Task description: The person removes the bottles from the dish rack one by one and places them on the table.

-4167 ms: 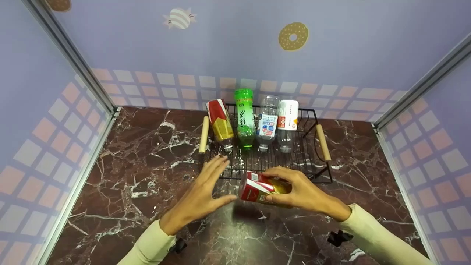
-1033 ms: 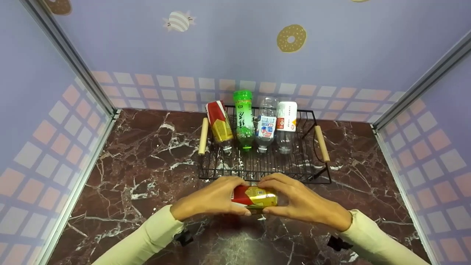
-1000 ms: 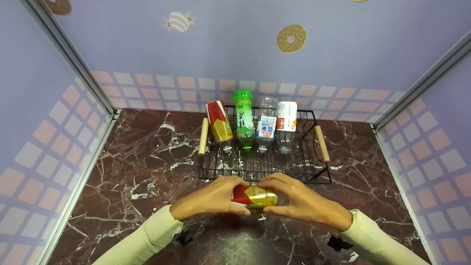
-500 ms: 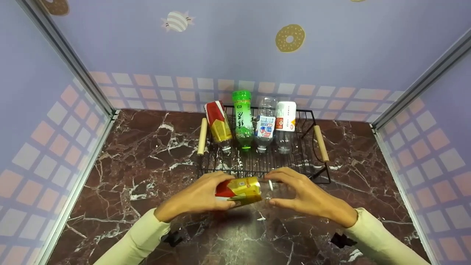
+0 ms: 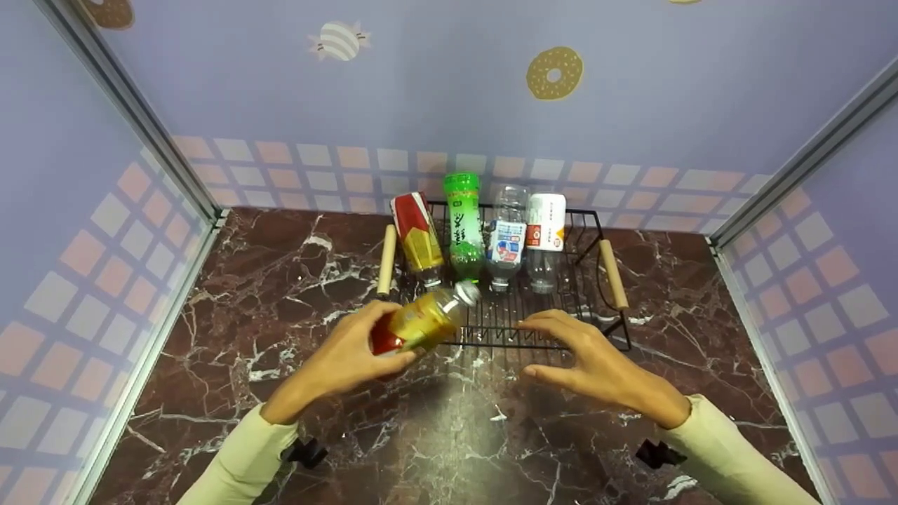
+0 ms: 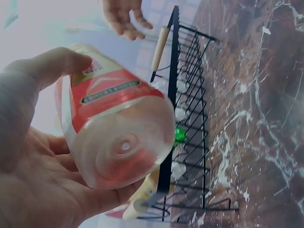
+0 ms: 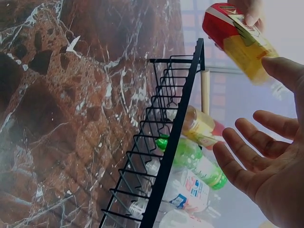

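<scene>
My left hand (image 5: 351,354) grips a plastic bottle (image 5: 421,324) with a red and gold label around its base end. The bottle is raised in front of the wire basket, its neck tilted up to the right and away from me. In the left wrist view the clear bottom of the bottle (image 6: 128,145) faces the camera, with thumb and fingers wrapped round the side. My right hand (image 5: 596,361) hovers at the basket's front right with fingers spread and nothing in them. The right wrist view shows its relaxed fingers (image 7: 242,161) apart from the bottle.
The black wire basket (image 5: 491,344) has wooden handles (image 5: 614,273) at both sides. In its back row lie a red and gold bottle (image 5: 419,235), a green bottle (image 5: 464,228), a clear blue-labelled bottle (image 5: 506,242) and a white-labelled bottle (image 5: 546,224). Behind rises a patterned wall (image 5: 449,84).
Both hands were on the bottle; the right hand has let go and drawn away to the right. My left hand has carried the bottle left and toward the basket, turning its neck away from me.
</scene>
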Available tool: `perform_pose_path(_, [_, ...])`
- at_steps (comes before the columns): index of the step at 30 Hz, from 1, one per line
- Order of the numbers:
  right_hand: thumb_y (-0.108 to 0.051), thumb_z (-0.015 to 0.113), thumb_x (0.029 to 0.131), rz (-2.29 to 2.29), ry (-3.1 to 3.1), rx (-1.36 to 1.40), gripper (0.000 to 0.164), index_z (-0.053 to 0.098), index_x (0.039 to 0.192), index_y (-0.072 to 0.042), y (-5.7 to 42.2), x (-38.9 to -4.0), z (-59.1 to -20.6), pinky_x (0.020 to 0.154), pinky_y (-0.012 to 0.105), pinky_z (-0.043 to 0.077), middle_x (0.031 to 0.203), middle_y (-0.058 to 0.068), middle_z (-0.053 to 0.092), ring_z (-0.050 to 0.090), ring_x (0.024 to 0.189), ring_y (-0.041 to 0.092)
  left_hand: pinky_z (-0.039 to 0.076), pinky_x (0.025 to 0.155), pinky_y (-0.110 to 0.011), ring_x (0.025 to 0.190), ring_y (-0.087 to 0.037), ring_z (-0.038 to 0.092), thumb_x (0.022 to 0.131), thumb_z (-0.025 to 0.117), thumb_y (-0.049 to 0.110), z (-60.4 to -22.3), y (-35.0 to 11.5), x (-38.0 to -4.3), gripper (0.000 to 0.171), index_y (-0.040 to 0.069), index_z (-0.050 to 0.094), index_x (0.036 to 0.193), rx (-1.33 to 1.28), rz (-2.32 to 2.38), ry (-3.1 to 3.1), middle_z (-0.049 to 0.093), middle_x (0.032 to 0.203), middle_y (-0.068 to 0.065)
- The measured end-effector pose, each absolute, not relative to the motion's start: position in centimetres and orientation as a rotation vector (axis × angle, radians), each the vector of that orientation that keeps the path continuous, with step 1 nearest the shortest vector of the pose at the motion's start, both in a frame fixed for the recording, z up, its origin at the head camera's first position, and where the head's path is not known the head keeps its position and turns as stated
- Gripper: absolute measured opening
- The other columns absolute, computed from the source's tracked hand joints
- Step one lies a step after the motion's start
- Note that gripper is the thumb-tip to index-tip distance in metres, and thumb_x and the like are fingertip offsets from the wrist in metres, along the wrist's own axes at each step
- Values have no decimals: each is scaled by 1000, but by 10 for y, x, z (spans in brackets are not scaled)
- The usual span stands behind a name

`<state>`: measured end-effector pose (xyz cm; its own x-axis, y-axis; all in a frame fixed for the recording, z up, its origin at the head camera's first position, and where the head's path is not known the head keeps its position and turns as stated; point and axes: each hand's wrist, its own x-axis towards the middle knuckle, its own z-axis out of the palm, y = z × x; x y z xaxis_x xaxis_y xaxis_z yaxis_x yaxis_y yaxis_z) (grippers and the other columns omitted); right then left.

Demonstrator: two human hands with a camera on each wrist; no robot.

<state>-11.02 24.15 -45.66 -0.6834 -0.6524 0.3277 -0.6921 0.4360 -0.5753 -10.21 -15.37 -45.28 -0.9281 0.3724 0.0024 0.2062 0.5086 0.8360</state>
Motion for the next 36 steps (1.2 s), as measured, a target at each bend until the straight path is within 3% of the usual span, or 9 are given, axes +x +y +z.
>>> perform_pose_path(9, [-18, 90, 91, 1071, -2587, 1169, 58, 67, 141, 3, 249, -118, -459, 109, 50, 60, 141, 16, 70, 69, 127, 34, 63, 91, -45, 112, -31, 66, 90, 90, 23, -461, -177, -110, 70, 1, 60, 150, 385, 1602, 2602, 65, 133, -14])
perform_pose_path(16, [-20, 89, 93, 1076, -2608, 1113, 56, 68, 141, 1, 253, -118, -461, 108, 54, 60, 141, 16, 70, 69, 128, 35, 61, 103, -56, 120, -36, 67, 94, 88, 18, -473, -193, -120, 70, 0, 55, 153, 237, 1813, 2557, 65, 138, -21])
perform_pose_path(22, [-19, 90, 92, 1077, -2612, 1087, 57, 69, 141, 0, 256, -119, -462, 111, 55, 58, 141, 13, 70, 69, 129, 34, 57, 105, -44, 121, -34, 66, 92, 89, 12, -486, -204, -130, 69, -3, 55, 151, 113, 1919, 2619, 66, 138, -22])
perform_pose_path(26, [-16, 91, 90, 1088, -2622, 1054, 57, 69, 140, 0, 257, -121, -463, 113, 55, 56, 140, 13, 71, 69, 129, 34, 55, 108, -43, 124, -34, 65, 93, 87, 10, -492, -208, -137, 71, -4, 51, 152, 58, 1958, 2621, 65, 141, -24])
perform_pose_path(36, [-18, 90, 92, 1093, -2636, 1023, 56, 69, 140, 3, 260, -125, -466, 112, 59, 56, 141, 17, 71, 69, 130, 36, 47, 120, -52, 138, -39, 60, 91, 88, 5, -516, -212, -149, 75, -8, 48, 153, 9, 1990, 2679, 58, 149, -28])
